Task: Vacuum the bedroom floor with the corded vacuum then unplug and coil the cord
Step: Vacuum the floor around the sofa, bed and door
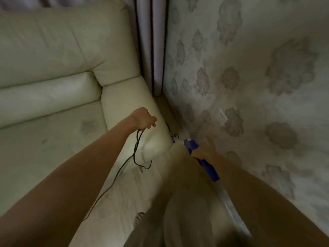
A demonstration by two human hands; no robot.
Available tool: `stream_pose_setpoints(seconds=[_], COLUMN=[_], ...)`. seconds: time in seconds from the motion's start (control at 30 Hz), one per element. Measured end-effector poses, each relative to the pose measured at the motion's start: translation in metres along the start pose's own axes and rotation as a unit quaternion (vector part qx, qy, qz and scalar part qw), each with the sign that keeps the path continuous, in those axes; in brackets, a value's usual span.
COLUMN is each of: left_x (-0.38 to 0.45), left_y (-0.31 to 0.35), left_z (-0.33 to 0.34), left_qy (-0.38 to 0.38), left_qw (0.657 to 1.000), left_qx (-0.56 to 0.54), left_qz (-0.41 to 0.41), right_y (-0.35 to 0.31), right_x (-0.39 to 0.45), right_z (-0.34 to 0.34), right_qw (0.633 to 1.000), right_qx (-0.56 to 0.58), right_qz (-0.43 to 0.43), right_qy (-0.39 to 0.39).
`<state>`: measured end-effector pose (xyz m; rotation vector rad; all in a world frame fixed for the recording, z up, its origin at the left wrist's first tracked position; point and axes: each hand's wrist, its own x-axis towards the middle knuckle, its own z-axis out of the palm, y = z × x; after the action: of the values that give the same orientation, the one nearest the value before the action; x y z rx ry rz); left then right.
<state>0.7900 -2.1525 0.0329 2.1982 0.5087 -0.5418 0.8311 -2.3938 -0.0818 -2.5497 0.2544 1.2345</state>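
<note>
Head view looks down into a dim corner where a cream sofa point(58, 72) meets a curtain point(151, 45) and a patterned wall point(249, 68).

Risks first. The cord point(135, 148) hangs in slack loops from the left hand point(143, 119) and trails down across the floor point(124, 189) toward the near left, close to a foot point(139, 215). As a judgement, that slack could catch under the foot or get drawn under the vacuum point(201, 157) if the head is pushed back over it. A sharp pull on the loops might also strain the plug, though where the cord ends cannot be told. A white socket point(222, 117) sits on the wall to the right of the hands, with nothing visibly plugged into it. The gap between the sofa arm and the wall is narrow, so the vacuum could knock the sofa or the skirting, and motion blur on the right side suggests quick movement, which makes that likelier.

Left hand's fingers are curled and pinch the cord at the top of its loops, just above the sofa arm; the strands drop straight down from the fingers and fan out below. The right hand point(206, 150) lies on the blue body of the vacuum, near the wall. Its fingers seem to wrap the handle while one or two point outward toward the far corner, but blur hides the exact grip. Blue parts of the vacuum show beyond the fingers on the far side and below the wrist on the near side.
</note>
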Motion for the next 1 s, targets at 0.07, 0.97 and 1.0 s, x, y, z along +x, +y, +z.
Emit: stream_pose_setpoints(seconds=[0.07, 0.97, 1.0], left_x=[-0.012, -0.238, -0.245], left_y=[-0.008, -0.165, -0.166], left_z=[0.002, 0.043, 0.042], left_qy=[-0.031, -0.090, -0.090], left_qw=[0.999, 0.983, 0.983], left_qx=[0.024, 0.100, 0.094], left_qz=[0.024, 0.128, 0.132], right_y=[0.014, 0.023, 0.024], right_x=[-0.019, -0.268, -0.277], right_z=[0.025, 0.346, 0.349], right_qw=[1.000, 0.944, 0.948], right_qx=[-0.001, 0.319, 0.307], right_qz=[0.030, 0.074, 0.071], right_qy=[0.006, -0.029, -0.037])
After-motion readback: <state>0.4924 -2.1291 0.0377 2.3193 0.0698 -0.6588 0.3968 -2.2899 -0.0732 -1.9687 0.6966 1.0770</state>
